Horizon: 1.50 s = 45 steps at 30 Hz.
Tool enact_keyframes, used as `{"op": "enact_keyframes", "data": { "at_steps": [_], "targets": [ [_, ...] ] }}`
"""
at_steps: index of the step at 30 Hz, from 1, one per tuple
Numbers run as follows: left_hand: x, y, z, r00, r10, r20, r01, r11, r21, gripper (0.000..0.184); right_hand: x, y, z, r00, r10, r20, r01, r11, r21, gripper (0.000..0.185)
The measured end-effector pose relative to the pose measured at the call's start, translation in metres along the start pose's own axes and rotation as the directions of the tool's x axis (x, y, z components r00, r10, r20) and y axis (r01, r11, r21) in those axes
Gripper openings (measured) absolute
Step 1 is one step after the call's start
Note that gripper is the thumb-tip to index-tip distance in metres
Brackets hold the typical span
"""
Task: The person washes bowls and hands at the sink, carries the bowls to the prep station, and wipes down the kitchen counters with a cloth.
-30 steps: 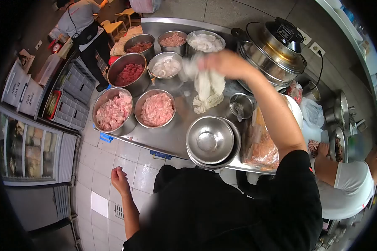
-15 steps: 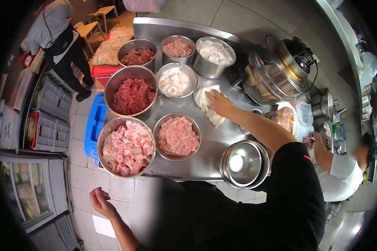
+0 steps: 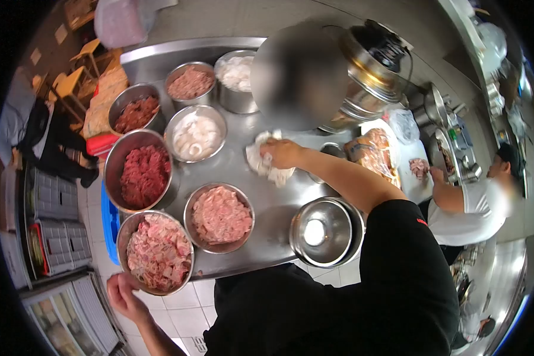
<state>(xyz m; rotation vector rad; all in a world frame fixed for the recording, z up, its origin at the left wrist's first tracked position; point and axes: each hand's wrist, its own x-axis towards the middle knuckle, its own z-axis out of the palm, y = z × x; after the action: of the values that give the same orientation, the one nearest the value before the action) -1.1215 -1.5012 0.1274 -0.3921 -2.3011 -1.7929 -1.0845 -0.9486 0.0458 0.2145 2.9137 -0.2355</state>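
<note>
Head view: your right hand (image 3: 283, 153) holds the white cloth (image 3: 279, 174) bunched on the steel table (image 3: 268, 216); the stacked bowls (image 3: 337, 224) stand nearer you. Your left hand (image 3: 126, 296), loosely curled, is beside the nearest meat pot (image 3: 188, 265); whether it grips anything, I cannot tell.

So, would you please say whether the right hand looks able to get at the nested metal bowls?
Probably yes: the nested metal bowls look uncovered, and bare steel tabletop lies between them and the right hand, though it would likely have to leave the white cloth first.
</note>
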Motion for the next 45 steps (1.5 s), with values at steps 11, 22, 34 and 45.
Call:
{"op": "enact_keyframes", "data": {
  "at_steps": [11, 22, 34, 45],
  "targets": [
    [0.061, 0.089, 0.379, 0.550, 0.108, 0.828, -0.192, 0.981, 0.000, 0.029, -0.138, 0.021, -0.172, 0.967, -0.034, -0.251, 0.142, 0.894, 0.426, 0.035],
    [-0.035, 0.083, 0.500, 0.419, -0.149, 0.896, -0.303, 0.907, 0.293, 0.038, -0.160, 0.049, -0.199, 0.789, 0.158, -0.593, 0.058, 0.942, 0.329, 0.028],
    [0.087, 0.054, 0.352, 0.496, -0.231, 0.837, -0.608, 0.595, 0.525, 0.040, -0.034, 0.067, -0.034, 0.989, -0.145, -0.027, 0.139, 0.977, -0.165, 0.048],
    [0.102, 0.098, 0.320, 0.590, -0.022, 0.807, -0.558, 0.712, 0.427, 0.038, -0.061, 0.076, 0.024, 0.886, 0.441, -0.140, -0.462, 0.863, -0.206, 0.051]
  ]
}}
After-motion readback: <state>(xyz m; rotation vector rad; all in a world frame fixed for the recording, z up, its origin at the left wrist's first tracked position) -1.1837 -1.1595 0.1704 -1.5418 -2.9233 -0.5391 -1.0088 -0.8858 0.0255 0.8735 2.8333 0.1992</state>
